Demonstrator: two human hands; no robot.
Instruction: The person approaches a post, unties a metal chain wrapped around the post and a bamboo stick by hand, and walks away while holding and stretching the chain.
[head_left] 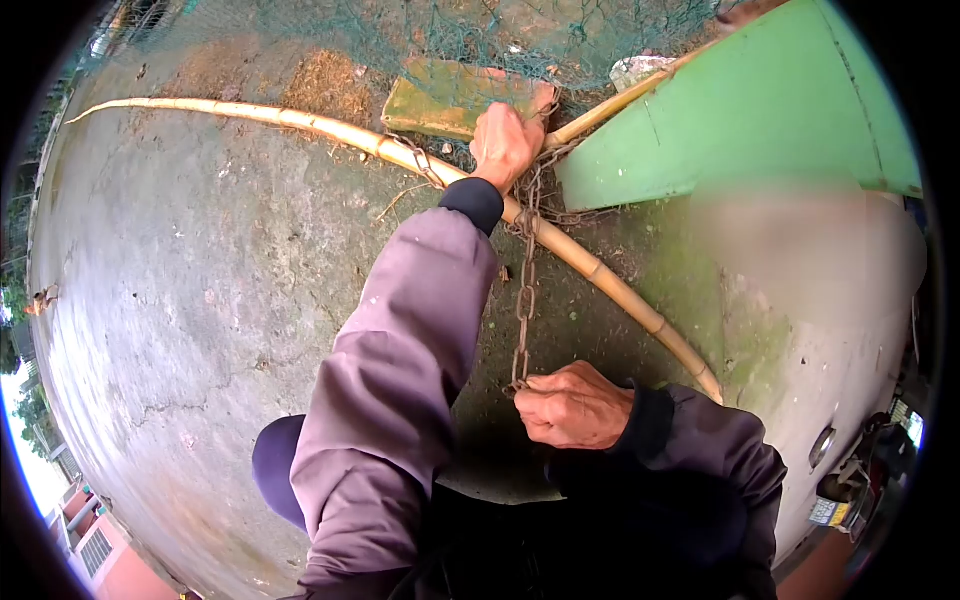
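Note:
My left hand (pixel 505 146) reaches forward over a long bamboo pole (pixel 602 273), beside a mossy brick (pixel 440 98); its fingers are curled and what they hold is hidden. A rusty chain (pixel 526 290) wraps around the pole and runs down to my right hand (pixel 574 405). The fingers of my right hand are closed on the chain's lower end. More links lie along the pole left of my left wrist and under the edge of a green panel (pixel 720 120).
Green netting (pixel 450 30) spreads across the top. A second bamboo piece (pixel 630 97) runs beside the green panel, near a pale stone (pixel 640 70). A chicken (pixel 42 300) stands far left on the concrete ground (pixel 220 270). Assorted items (pixel 850 490) lie at the right edge.

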